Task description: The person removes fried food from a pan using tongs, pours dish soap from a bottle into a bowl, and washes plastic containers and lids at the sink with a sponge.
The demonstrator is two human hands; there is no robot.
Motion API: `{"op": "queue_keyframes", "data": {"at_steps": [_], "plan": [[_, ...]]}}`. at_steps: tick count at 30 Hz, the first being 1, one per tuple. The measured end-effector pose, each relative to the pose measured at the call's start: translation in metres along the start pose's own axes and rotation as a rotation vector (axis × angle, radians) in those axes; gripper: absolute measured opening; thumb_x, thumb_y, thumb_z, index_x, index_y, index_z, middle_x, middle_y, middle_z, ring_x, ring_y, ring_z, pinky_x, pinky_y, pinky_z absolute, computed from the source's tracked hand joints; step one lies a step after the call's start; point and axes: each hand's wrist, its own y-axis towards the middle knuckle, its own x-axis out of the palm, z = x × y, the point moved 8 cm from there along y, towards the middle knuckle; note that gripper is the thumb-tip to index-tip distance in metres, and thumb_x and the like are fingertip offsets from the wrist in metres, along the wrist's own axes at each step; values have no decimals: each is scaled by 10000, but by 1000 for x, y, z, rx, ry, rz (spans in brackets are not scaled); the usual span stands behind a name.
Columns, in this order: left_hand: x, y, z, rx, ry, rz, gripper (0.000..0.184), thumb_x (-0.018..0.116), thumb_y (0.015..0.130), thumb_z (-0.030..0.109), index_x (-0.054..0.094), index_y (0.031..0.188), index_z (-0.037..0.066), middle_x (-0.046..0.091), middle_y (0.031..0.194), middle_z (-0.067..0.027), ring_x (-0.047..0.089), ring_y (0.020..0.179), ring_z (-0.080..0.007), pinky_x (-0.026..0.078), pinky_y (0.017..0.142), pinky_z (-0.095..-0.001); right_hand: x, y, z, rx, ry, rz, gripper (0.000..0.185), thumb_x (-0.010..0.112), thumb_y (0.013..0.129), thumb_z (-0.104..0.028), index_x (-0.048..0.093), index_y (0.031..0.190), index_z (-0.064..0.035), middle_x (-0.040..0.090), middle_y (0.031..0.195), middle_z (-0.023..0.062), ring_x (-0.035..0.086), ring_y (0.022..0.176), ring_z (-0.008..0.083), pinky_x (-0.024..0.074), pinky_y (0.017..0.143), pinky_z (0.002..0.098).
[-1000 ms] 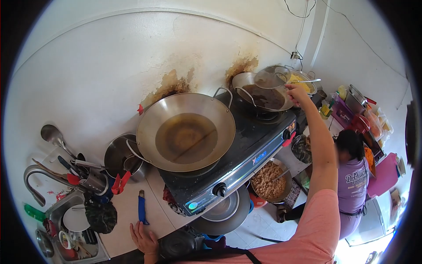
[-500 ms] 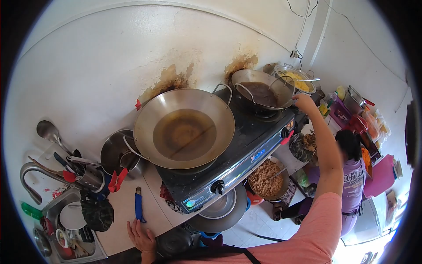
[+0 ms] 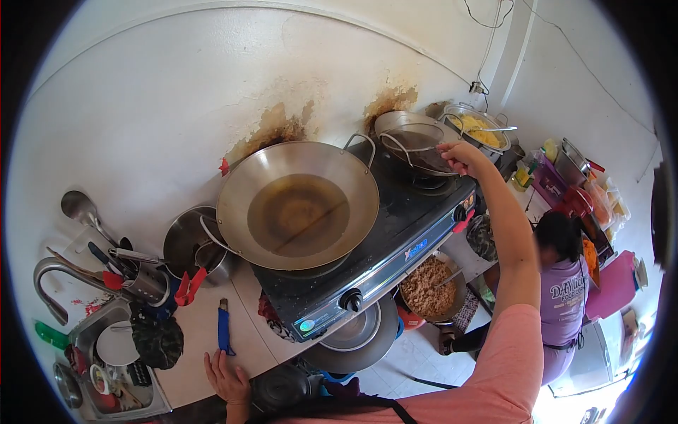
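My right hand (image 3: 460, 157) is closed at the right rim of the far wok (image 3: 395, 125), pinching the handle of a round strainer (image 3: 418, 134) that lies over the dark liquid in it. My left hand (image 3: 227, 378) rests on the tiled counter (image 3: 251, 325) with its fingers spread, near the lower end of a blue-handled knife (image 3: 224, 328). Between the hands, a large wok (image 3: 244, 198) of clear brownish oil sits on the black gas stove (image 3: 385, 230).
At left are a sink (image 3: 161, 396), a faucet (image 3: 44, 283), a utensil holder (image 3: 150, 286) and a steel pot (image 3: 185, 237). A pan of minced food (image 3: 429, 286) stands below the stove. A person in purple (image 3: 565, 290) is at right. Behind the far wok is a tray of yellow food (image 3: 484, 132).
The strainer was raised over the far wok, then lowered, and now lies across its middle. My right hand has shifted left over the wok's rim. My left hand has stayed on the counter.
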Motion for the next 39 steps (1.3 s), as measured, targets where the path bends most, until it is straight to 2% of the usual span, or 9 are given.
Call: {"op": "queue_keyframes", "data": {"at_steps": [11,14,17,20,23,32,35,38,39], "plan": [[1,0,-1,-2,0,8,422,431,878,228,459,1223,-14,471,1257,-182,336,1271,-428,284,1046,-502,-19,-1,-10,-91,183,95,459,536,858,-94,471,1309,-149,451,624,-38,338,419,29,275,346,181],[1,0,0,-2,4,2,421,427,881,231,461,1221,-16,470,1258,-181,338,1269,-427,285,1045,-500,-53,3,-7,-143,8,247,441,552,830,-84,523,1266,-147,504,639,0,398,420,62,313,343,218],[2,-1,0,-5,5,-4,421,426,884,233,461,1221,-17,472,1256,-181,340,1268,-427,286,1044,-498,-85,-7,-14,-182,-603,532,388,518,819,-98,581,1200,-139,628,755,108,593,545,196,468,457,333],[1,0,1,2,-2,0,419,424,887,234,465,1219,-19,475,1253,-182,344,1265,-428,290,1041,-496,-92,-18,-22,-423,-1100,785,360,471,827,-131,609,1159,-142,655,940,192,658,818,326,522,689,430],[0,1,1,2,0,4,414,423,887,231,472,1213,-19,478,1249,-186,348,1261,-430,293,1039,-495,-90,-27,-12,-150,-1153,744,360,433,848,-155,607,1164,-151,634,1025,210,607,978,371,477,834,478],[0,1,1,1,-6,1,412,434,878,220,472,1211,-18,478,1243,-195,344,1264,-431,291,1038,-502,-57,22,2,-242,-1023,585,390,498,803,-130,600,1179,-118,628,1085,174,578,1048,365,453,900,452],[0,1,-1,1,2,12,414,437,873,227,479,1205,-17,487,1233,-193,356,1253,-432,300,1033,-500,-41,43,-3,-426,-986,497,416,531,784,-103,598,1195,-124,666,955,166,661,826,300,526,703,410],[-1,1,0,7,5,25,414,439,869,233,488,1197,-16,496,1223,-189,374,1240,-434,310,1027,-495,-28,34,5,-81,-537,300,435,547,785,-81,591,1214,-138,629,729,113,575,500,176,445,416,323],[1,0,-1,3,-3,18,417,441,868,225,478,1207,-14,487,1233,-191,363,1249,-432,301,1033,-496,-22,33,5,-75,-434,255,444,543,791,-71,577,1229,-133,586,681,83,507,454,142,389,378,299]]}}
